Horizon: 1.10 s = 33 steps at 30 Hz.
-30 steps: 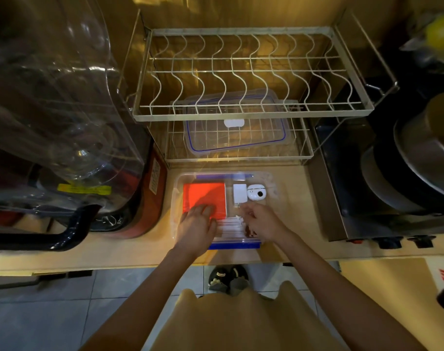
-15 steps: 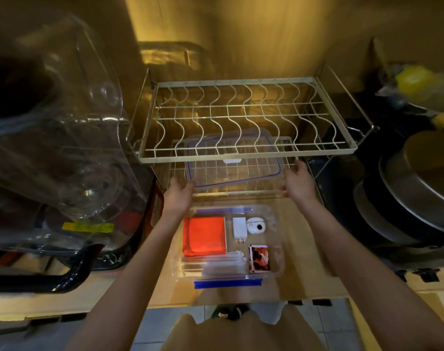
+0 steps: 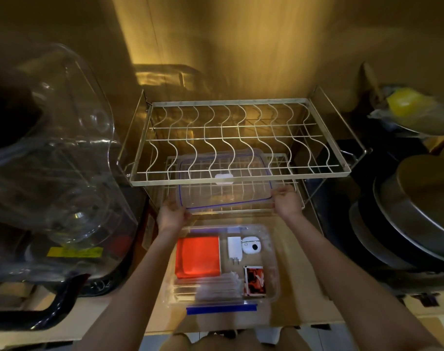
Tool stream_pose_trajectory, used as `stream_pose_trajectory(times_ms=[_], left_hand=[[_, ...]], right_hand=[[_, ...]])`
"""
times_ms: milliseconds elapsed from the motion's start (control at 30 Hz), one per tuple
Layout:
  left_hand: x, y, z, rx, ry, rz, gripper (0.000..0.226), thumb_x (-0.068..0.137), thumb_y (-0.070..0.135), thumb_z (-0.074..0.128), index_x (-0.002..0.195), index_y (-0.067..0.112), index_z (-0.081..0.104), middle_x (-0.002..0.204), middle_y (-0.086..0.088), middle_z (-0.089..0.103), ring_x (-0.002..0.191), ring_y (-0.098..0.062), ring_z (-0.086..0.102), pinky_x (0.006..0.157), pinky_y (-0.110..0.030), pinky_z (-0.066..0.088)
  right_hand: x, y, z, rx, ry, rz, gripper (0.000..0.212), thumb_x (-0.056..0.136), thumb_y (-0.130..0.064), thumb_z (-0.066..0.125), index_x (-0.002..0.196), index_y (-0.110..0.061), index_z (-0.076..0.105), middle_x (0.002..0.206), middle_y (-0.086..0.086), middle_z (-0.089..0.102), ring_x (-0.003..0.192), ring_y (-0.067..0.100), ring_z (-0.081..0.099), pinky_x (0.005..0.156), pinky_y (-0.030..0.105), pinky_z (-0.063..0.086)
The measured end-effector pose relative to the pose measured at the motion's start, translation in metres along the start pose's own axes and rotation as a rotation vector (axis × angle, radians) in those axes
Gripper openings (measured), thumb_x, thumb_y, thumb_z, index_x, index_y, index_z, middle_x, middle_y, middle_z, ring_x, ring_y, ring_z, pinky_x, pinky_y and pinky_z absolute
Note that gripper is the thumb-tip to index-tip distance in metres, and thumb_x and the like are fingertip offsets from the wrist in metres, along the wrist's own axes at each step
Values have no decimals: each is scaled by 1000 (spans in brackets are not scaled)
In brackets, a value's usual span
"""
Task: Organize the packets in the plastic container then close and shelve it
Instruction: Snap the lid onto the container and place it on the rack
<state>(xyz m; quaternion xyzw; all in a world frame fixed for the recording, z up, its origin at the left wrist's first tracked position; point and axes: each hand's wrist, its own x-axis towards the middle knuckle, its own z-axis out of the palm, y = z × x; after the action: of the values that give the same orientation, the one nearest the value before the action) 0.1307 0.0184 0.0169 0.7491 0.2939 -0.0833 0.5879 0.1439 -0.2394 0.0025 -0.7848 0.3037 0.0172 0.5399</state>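
Note:
A clear plastic container [image 3: 273,279] stands open on the wooden counter in front of me. Inside lie an orange packet [image 3: 198,257], a white charger [image 3: 234,249], a white round case [image 3: 251,245], a red-and-black packet [image 3: 254,281] and a zip bag of white sticks [image 3: 217,290]. The clear lid with a blue seal [image 3: 226,191] rests on the lower tier of the wire rack. My left hand [image 3: 171,216] grips the lid's near left corner. My right hand [image 3: 286,202] grips its near right corner.
The two-tier wire dish rack [image 3: 238,140] stands against the wall, its upper tier overhanging the lid. A large clear water bottle [image 3: 51,160] lies at the left. Stacked metal pans [image 3: 413,211] sit at the right. A yellow object [image 3: 405,102] is at the far right.
Both hands left the container's contents and rose to the rack. They now hold the lid's near corners, which has tilted and slid a little toward me.

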Motion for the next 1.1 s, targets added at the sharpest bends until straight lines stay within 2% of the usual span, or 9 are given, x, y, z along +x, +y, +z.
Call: stream_pose_trajectory(times_ms=[100,267,400,567,700,767,867,967,1100], left_hand=[[-4,-10,-5,-80,-2,-30,35,85,6,57,120,4,51,92,-20,65,62,-21,61,71,-36,54],[-28,-20,-16,-174,-16,-55,11,86,6,57,95,5,62,88,-22,65,62,-24,62,52,-26,56],[-52,-27,-29,-173,-24,-65,22,85,0,47,97,2,65,74,-13,63,63,-24,60,51,-27,53],[-81,-44,-41,-169,-20,-5,24,86,-7,42,89,2,64,70,-13,59,60,-24,57,38,-17,51],[-90,-61,-46,-213,-63,-61,26,86,-7,41,79,5,63,70,-13,57,62,-21,53,52,-25,53],[-94,-66,-49,-255,-86,-79,24,90,-2,43,91,8,64,76,-11,60,68,-20,56,63,-29,50],[-95,-68,-51,-303,-144,-105,22,93,6,45,105,8,62,83,-9,65,76,-18,61,65,-25,54],[-92,-62,-49,-470,-157,-256,19,93,11,44,95,4,61,82,-15,60,68,-20,62,60,-24,55],[-97,-53,-57,-872,-320,-447,40,94,28,33,111,-7,45,106,-36,56,87,-44,61,82,-47,54]], right_hand=[[-4,9,-9,24,47,5,7,87,-14,52,93,-13,56,88,13,61,78,26,57,65,34,43],[-31,15,-28,50,-138,56,11,90,-12,49,85,-16,57,67,-1,50,54,11,41,49,23,29],[-54,15,-43,44,-217,106,17,92,-12,48,87,-12,64,62,0,51,36,6,40,33,15,29],[-73,21,-53,-34,-345,135,11,88,-16,54,79,-13,59,52,3,48,34,11,42,39,18,27],[-88,26,-65,-35,-435,127,14,80,-3,52,70,-12,57,37,-4,40,27,7,28,34,14,18],[-98,26,-70,-34,-458,78,17,81,1,52,69,-9,57,33,-6,40,26,6,29,32,15,20],[-111,22,-74,-52,-410,-77,16,84,1,53,74,-7,62,49,2,53,37,12,40,35,19,30],[-119,22,-74,-22,-326,-219,20,88,2,53,77,-8,67,57,-1,58,42,11,47,37,15,37],[-131,24,-77,-33,-205,-403,30,89,0,54,75,-23,66,58,-7,65,47,-4,56,52,10,47]])
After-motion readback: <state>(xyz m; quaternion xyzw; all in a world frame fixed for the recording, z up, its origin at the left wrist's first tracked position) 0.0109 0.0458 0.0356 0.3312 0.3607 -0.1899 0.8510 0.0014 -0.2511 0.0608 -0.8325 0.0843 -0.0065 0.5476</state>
